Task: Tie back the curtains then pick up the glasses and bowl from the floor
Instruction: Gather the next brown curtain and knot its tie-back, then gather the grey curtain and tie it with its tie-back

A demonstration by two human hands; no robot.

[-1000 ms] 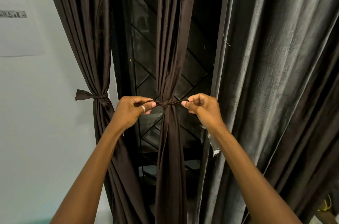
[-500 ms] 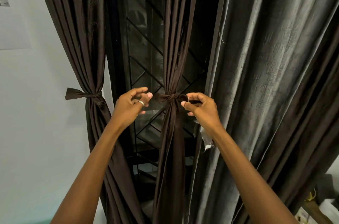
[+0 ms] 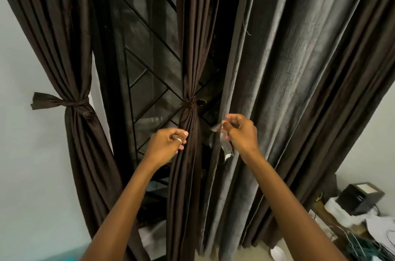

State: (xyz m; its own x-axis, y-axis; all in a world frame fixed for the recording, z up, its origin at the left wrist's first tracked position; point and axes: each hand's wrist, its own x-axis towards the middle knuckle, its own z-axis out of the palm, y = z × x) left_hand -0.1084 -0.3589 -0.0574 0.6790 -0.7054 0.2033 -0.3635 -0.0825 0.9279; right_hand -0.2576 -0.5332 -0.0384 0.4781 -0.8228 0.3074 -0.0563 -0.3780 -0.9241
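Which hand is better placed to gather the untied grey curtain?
Likely right: the right hand is beside the grey curtain, pinching a pale strip; the left hand is by the tied middle curtain.

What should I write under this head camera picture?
Left hand and right hand below the knot on the middle curtain.
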